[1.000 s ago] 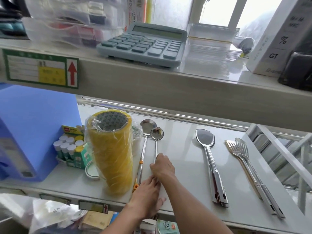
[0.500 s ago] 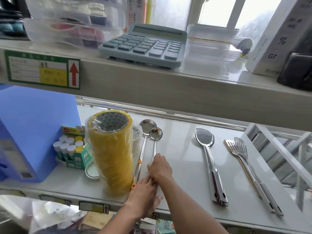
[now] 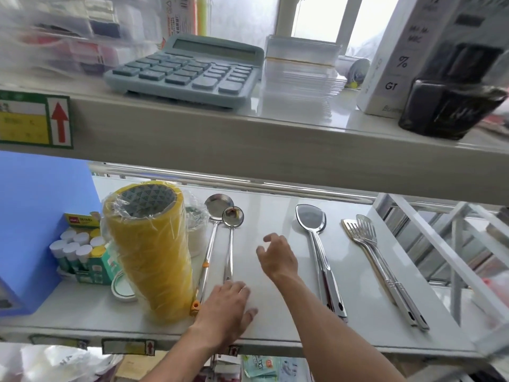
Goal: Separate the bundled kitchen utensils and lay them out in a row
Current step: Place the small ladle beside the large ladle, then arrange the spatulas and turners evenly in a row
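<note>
I see my left hand (image 3: 225, 307) flat over the small steel ladle's (image 3: 230, 238) handle end, my right hand (image 3: 278, 257) spread empty above the white shelf (image 3: 275, 323).

My one head view looks forward and down from close range onto the lower shelf (image 3: 275, 321), with the upper shelf (image 3: 248, 144) crossing the frame's upper half.

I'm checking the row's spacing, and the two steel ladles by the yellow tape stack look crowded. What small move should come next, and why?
Probably slide the smaller steel ladle rightward into the bare gap before the broad steel spatula. Its bowl overlaps the larger steel ladle, the left hand rests at its handle end, and the right hand hovers open.
</note>
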